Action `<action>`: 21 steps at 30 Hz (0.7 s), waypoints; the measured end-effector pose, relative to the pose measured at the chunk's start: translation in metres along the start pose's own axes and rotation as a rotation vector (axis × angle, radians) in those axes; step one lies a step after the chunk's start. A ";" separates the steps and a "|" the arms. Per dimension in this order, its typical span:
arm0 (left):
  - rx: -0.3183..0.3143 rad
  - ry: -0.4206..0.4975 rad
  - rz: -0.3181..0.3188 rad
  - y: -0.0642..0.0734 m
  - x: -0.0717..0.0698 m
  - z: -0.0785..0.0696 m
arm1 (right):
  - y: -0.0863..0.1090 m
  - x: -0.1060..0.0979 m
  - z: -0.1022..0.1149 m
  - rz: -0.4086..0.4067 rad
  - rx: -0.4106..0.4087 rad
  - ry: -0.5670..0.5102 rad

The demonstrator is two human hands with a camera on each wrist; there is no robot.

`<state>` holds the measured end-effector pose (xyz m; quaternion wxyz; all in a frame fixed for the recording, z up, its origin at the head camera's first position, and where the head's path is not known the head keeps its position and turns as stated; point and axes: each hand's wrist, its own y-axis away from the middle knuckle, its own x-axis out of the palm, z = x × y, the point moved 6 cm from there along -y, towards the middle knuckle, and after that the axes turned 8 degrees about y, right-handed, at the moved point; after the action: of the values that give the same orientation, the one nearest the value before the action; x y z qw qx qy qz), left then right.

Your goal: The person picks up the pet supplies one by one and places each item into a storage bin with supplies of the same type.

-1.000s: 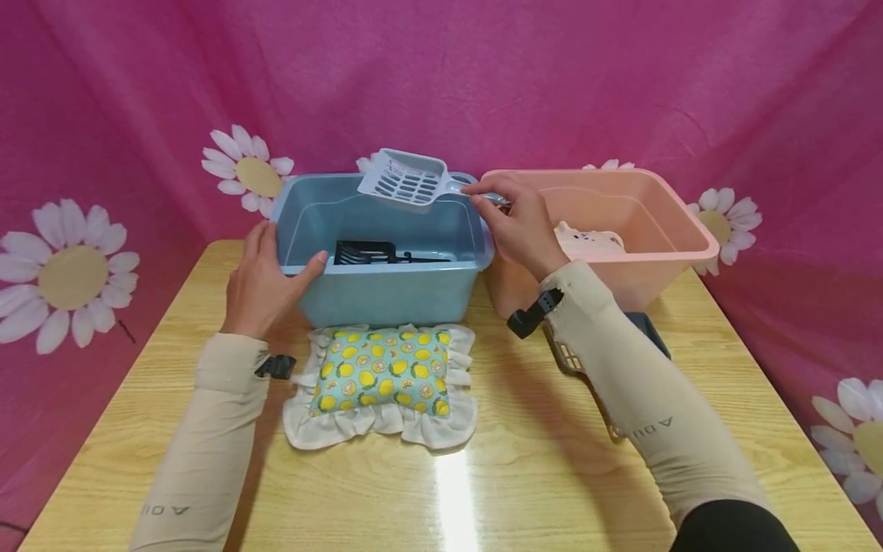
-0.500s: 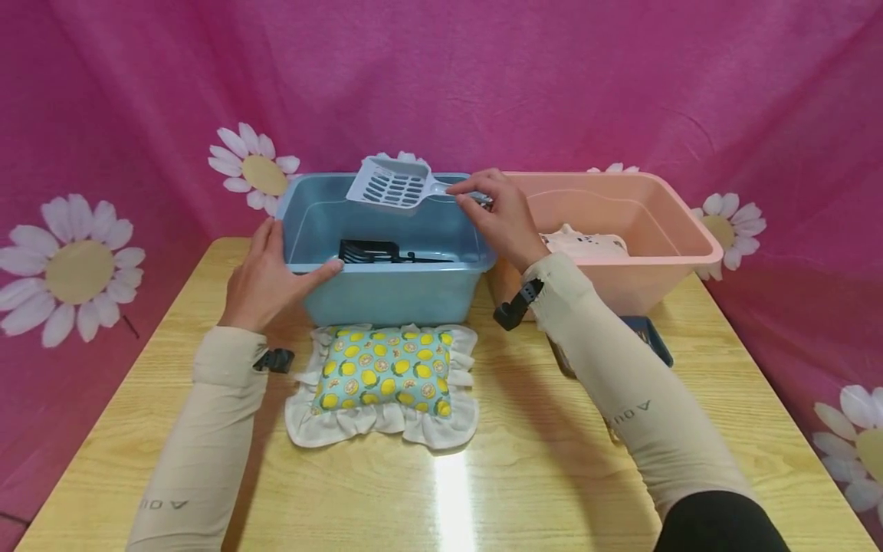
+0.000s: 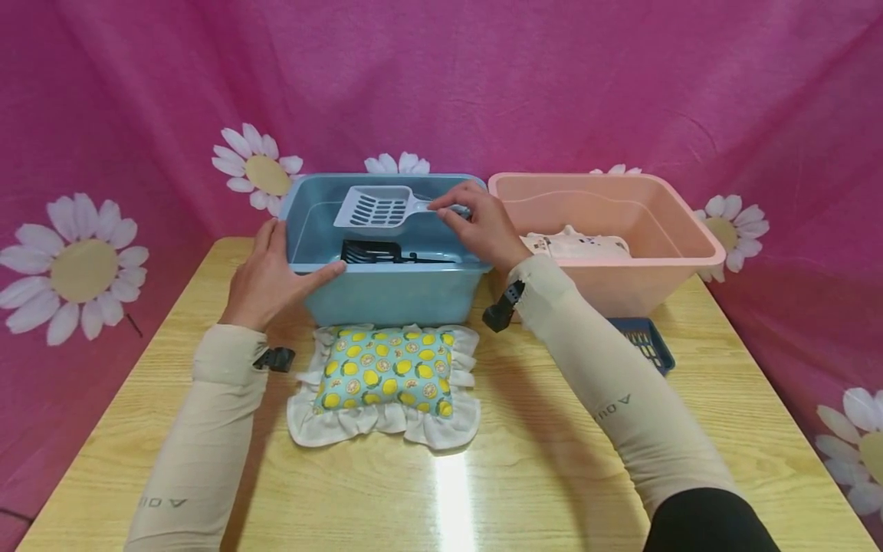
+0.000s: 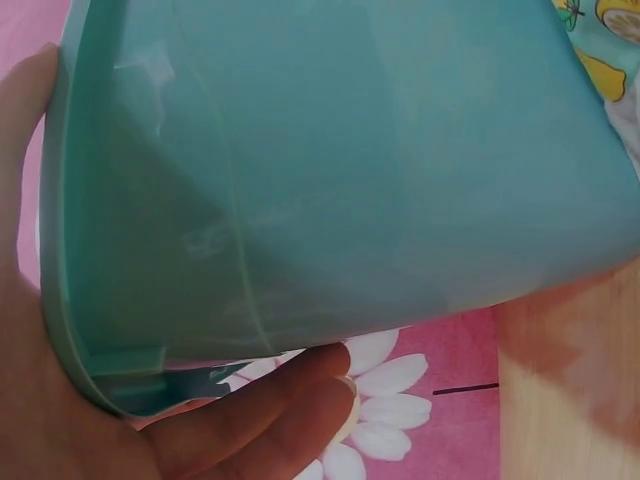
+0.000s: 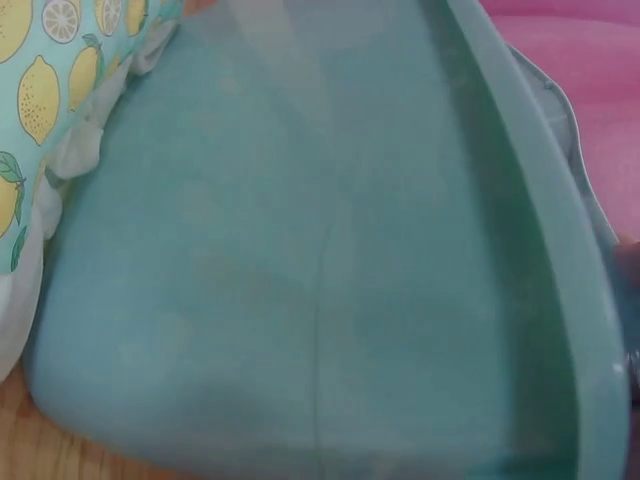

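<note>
My right hand (image 3: 479,222) pinches the handle of a pale grey-blue litter scoop (image 3: 375,207), its slotted head level over the blue tub (image 3: 393,295). My left hand (image 3: 265,276) holds that tub at its front left corner, thumb along the front rim. In the left wrist view, fingers (image 4: 300,410) curl beneath the tub's rim (image 4: 55,250). Inside the tub lies a black slotted tool (image 3: 372,251), partly hidden by the front wall. The right wrist view is filled mostly by the tub's outer wall (image 5: 300,250); the scoop does not show there.
A lemon-print pillow (image 3: 386,372) with white ruffles lies before the blue tub. To the right stands a peach tub (image 3: 662,284) holding a white printed cloth item (image 3: 582,245). Near it a dark blue slotted scoop (image 3: 645,345) rests on the wooden table (image 3: 552,491), partly behind my right arm.
My right hand has moved left and down, bringing the litter scoop lower over the blue tub. My left hand stays at the corner, its thumb farther along the rim.
</note>
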<state>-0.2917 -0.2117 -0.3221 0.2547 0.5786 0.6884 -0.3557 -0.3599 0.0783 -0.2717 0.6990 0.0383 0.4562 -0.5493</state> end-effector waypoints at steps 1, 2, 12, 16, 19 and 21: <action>0.003 -0.005 0.004 0.000 0.000 -0.001 | 0.000 0.001 0.000 0.009 0.005 0.012; 0.005 -0.012 0.008 -0.001 0.000 -0.002 | 0.001 0.002 -0.001 0.018 0.010 0.022; 0.003 -0.027 0.075 -0.005 -0.008 -0.004 | 0.001 0.010 -0.002 0.045 0.015 0.063; 0.012 -0.009 0.107 -0.008 -0.007 -0.001 | 0.002 0.012 -0.002 0.050 0.020 0.065; 0.014 0.003 0.126 -0.008 -0.003 0.001 | 0.002 0.013 -0.003 0.046 0.029 0.059; 0.022 0.005 0.125 -0.008 -0.003 0.002 | 0.003 0.014 -0.002 0.046 0.027 0.057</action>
<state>-0.2987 -0.2156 -0.3200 0.2681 0.6240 0.6476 -0.3454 -0.3594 0.0703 -0.2837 0.6975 0.0737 0.4677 -0.5379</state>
